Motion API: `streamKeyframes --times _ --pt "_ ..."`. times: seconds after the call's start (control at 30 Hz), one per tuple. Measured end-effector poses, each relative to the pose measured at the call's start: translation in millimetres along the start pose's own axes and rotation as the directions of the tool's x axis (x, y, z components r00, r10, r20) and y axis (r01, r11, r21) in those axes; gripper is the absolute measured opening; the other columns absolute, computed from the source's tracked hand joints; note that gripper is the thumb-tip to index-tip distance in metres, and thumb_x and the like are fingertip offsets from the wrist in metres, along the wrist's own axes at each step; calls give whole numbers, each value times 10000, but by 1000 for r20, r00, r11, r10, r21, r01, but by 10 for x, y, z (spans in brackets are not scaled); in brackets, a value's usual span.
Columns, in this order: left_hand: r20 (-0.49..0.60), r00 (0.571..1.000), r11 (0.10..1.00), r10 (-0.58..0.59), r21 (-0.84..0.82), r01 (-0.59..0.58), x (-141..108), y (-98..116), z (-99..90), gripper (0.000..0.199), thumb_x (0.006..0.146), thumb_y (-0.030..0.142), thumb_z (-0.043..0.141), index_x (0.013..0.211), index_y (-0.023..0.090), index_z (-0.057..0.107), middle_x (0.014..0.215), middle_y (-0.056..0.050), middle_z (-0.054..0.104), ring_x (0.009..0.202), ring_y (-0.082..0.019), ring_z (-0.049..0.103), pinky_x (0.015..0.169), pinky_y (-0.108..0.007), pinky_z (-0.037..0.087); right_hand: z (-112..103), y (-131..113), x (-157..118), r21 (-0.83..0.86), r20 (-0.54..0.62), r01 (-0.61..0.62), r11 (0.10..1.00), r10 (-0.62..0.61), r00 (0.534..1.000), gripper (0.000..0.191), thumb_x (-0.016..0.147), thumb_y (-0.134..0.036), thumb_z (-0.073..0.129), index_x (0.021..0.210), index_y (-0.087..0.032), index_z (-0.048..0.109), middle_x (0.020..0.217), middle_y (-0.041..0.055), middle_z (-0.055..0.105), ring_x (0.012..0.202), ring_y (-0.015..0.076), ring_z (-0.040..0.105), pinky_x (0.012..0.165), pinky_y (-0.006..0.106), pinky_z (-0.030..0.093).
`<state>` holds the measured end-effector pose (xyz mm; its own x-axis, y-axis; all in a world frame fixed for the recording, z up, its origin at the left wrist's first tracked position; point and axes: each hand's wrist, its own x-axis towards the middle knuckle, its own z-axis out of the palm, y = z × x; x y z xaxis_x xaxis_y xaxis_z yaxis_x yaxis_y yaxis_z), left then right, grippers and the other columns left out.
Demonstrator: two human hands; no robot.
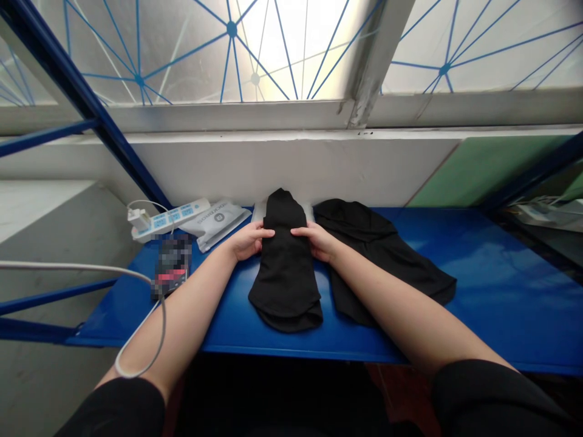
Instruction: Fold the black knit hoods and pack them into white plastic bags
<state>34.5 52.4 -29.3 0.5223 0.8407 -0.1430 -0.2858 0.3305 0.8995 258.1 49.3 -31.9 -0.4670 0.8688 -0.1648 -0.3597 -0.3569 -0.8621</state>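
A black balaclava (288,273), folded into a long narrow shape, lies before me on the blue table, its wide hem toward me. My left hand (248,240) grips its left side, thumb on top and the other fingers partly hidden at the edge. From the opposite side my right hand (321,240) holds it the same way, thumb pressed on the cloth. Just right of that hand, partly behind my forearm, a second black balaclava (364,227) is spread out. Behind the folded one, a pale translucent sheet or bag (259,211) shows in part.
On the left are a white power strip (182,215) with a plugged-in charger, a grey-white printed pouch (221,221) and a blurred-out phone-like object (172,264). A white cable (164,331) loops over my left forearm. Blue metal posts (122,152) frame the blue table (492,291).
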Motion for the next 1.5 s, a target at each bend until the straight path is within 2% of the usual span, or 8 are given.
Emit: streamKeyframes --times 0.27,0.43,0.57,0.73,1.0,1.13,1.27,1.5 --pt "-164 966 979 202 7 -203 52 -128 45 400 585 113 851 965 154 732 966 -78 771 896 -243 729 902 -394 547 -19 69 35 -3 60 151 989 -151 987 389 604 -68 782 959 -223 743 993 33 783 896 227 736 893 394 582" --pt "-146 967 976 208 99 -195 62 -122 26 211 534 64 717 730 139 701 1047 -100 764 897 -263 726 823 -380 561 35 22 14 -21 116 201 979 -197 974 173 557 -11 690 579 -182 693 1316 36 688 1149 294 671 1005 431 530" --pt "-167 974 989 150 27 -148 38 -48 10 414 587 113 687 993 188 724 872 -34 764 764 -203 720 749 -316 552 45 6 11 -18 62 217 976 -215 975 169 544 -11 683 551 -180 682 1291 44 701 1136 306 677 991 457 532" --pt "-56 998 999 -12 -48 10 -7 5 0 496 755 509 734 1093 147 712 971 -105 770 893 -262 725 822 -348 551 40 28 13 -37 52 276 960 -274 960 174 552 -18 703 538 -185 657 1292 48 702 1139 305 673 1002 476 522" --pt "-164 957 971 238 43 -234 30 -94 62 511 646 215 875 1112 151 675 1079 -98 748 1026 -276 695 1005 -429 482 48 -51 -12 1 -44 258 966 -258 965 400 742 -278 674 1141 -261 701 1310 36 683 1120 222 673 960 360 558" --pt "-257 888 921 381 22 -389 63 -105 52 489 650 240 877 1078 190 645 1047 -41 737 1032 -247 682 1023 -422 472 49 16 -14 -102 59 145 984 -139 988 474 790 -480 733 1193 -241 659 1187 69 732 1056 247 700 918 388 573" --pt "-273 860 900 431 63 -431 60 -105 75 461 649 259 878 1039 197 640 1033 -27 733 1065 -251 669 1020 -402 471 77 103 -24 -316 133 125 940 -87 987 509 667 -287 886 1130 -193 698 1131 87 753 1035 260 707 999 412 529" --pt "-174 958 973 229 79 -218 0 -74 116 543 686 327 875 1150 165 645 1112 -101 730 1068 -304 675 989 -434 491 73 123 -24 -161 4 192 968 -194 981 467 720 -284 850 1153 -221 686 1134 64 755 1028 231 716 973 378 550"
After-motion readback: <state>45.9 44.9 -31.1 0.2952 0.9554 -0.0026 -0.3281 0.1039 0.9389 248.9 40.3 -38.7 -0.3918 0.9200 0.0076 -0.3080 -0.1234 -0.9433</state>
